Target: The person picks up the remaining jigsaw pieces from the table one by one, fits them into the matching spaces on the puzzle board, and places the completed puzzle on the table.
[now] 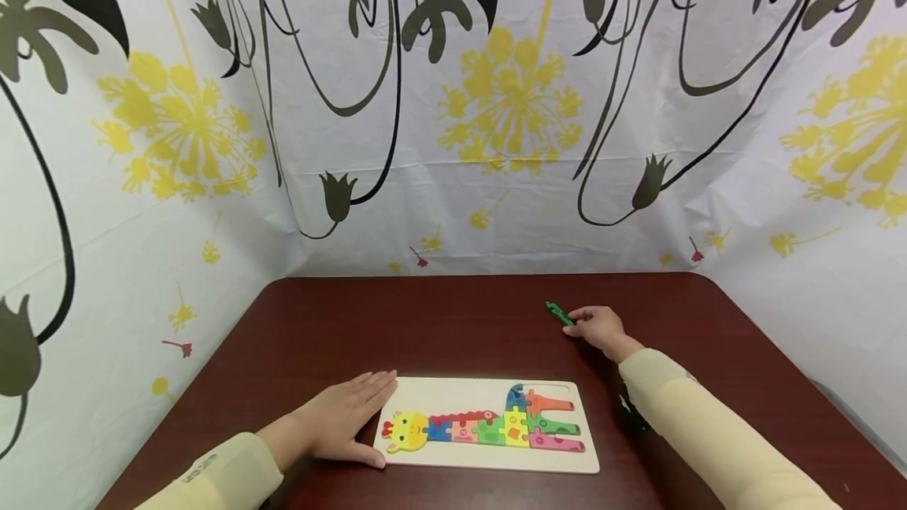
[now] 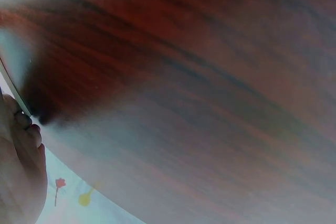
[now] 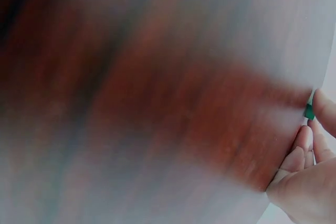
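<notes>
A giraffe jigsaw puzzle board (image 1: 489, 389) lies on the table, pale with brightly coloured numbered pieces, its yellow head toward the left. My left hand (image 1: 347, 419) rests at the board's left end, fingers extended along the corner and thumb by the lower edge. In the left wrist view, the left hand (image 2: 21, 166) shows only at the edge, beside the board's rim. Far back on the right, my right hand (image 1: 597, 329) pinches a slim green piece (image 1: 558, 312) between thumb and fingers. Only a bit of that green piece (image 3: 309, 111) shows in the right wrist view.
The dark red-brown table (image 1: 425, 321) has rounded far corners. White fabric (image 1: 453, 227) printed with yellow flowers and dark vines hangs behind it and along both sides. Something dark (image 1: 633, 413) sits under the right forearm, mostly hidden.
</notes>
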Action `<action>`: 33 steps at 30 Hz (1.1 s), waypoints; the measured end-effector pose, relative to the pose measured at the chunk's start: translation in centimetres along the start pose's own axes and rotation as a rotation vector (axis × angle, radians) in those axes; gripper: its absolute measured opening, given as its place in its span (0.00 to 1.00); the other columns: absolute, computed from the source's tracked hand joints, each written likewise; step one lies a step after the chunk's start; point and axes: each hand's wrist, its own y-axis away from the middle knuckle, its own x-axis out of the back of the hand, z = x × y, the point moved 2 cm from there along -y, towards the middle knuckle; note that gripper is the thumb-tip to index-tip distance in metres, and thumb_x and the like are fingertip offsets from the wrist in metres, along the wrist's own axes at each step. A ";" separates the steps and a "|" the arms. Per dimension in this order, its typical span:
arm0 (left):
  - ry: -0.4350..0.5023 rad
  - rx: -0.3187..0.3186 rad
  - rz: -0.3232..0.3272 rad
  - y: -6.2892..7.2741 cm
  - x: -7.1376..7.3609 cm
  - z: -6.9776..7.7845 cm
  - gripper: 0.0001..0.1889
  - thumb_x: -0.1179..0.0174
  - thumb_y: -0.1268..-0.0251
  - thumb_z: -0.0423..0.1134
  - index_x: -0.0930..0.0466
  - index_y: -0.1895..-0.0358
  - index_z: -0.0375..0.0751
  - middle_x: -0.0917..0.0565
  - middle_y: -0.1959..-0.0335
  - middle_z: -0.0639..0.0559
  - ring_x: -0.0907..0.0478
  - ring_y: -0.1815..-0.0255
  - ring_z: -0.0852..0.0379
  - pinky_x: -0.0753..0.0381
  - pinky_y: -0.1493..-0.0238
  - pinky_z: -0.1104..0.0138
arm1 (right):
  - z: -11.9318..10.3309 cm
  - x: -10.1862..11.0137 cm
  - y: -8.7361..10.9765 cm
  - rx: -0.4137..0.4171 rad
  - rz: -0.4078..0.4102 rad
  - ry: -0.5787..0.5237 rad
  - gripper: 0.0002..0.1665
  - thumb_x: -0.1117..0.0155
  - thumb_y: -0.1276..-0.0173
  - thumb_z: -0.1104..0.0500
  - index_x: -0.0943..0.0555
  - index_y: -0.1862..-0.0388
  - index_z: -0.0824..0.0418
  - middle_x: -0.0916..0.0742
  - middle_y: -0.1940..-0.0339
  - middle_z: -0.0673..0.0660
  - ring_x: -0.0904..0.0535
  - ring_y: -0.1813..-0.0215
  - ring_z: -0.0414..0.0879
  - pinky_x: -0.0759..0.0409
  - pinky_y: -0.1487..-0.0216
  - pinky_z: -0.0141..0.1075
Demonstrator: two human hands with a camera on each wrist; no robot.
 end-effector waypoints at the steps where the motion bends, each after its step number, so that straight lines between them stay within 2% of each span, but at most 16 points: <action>1: -0.004 -0.001 0.002 0.0 0.0 0.0 0.56 0.62 0.42 0.79 0.50 0.24 0.35 0.47 0.23 0.42 0.49 0.24 0.48 0.44 0.29 0.53 | 0.0 0.0 0.0 -0.004 0.006 0.005 0.22 0.32 0.34 0.61 0.21 0.45 0.71 0.19 0.48 0.69 0.25 0.48 0.59 0.23 0.53 0.48; 8: -0.002 0.006 -0.002 0.0 0.0 0.1 0.56 0.62 0.42 0.79 0.50 0.24 0.35 0.47 0.23 0.42 0.49 0.24 0.49 0.45 0.28 0.54 | -0.5 0.2 0.3 -0.019 0.026 0.014 0.20 0.33 0.35 0.63 0.20 0.46 0.72 0.18 0.50 0.68 0.24 0.49 0.60 0.22 0.53 0.49; 15: -0.014 0.007 0.004 0.0 0.1 0.2 0.56 0.62 0.42 0.80 0.49 0.24 0.34 0.46 0.23 0.42 0.48 0.24 0.48 0.44 0.29 0.53 | -0.5 0.3 0.3 -0.029 0.052 0.027 0.18 0.34 0.34 0.64 0.19 0.47 0.72 0.17 0.51 0.68 0.22 0.52 0.59 0.21 0.58 0.46; 24: -0.010 0.004 0.012 0.0 -0.1 0.1 0.57 0.62 0.43 0.80 0.49 0.24 0.35 0.46 0.23 0.42 0.47 0.24 0.48 0.43 0.29 0.53 | 0.0 0.1 0.2 -0.049 0.035 0.016 0.16 0.36 0.32 0.64 0.19 0.48 0.71 0.19 0.46 0.68 0.24 0.46 0.63 0.21 0.53 0.50; 33: -0.025 0.004 0.019 0.0 -0.3 0.0 0.57 0.62 0.43 0.80 0.50 0.23 0.35 0.47 0.23 0.43 0.48 0.24 0.49 0.44 0.29 0.54 | 0.2 0.4 0.5 0.006 0.003 -0.006 0.14 0.38 0.31 0.64 0.19 0.49 0.71 0.18 0.48 0.68 0.24 0.46 0.63 0.22 0.53 0.51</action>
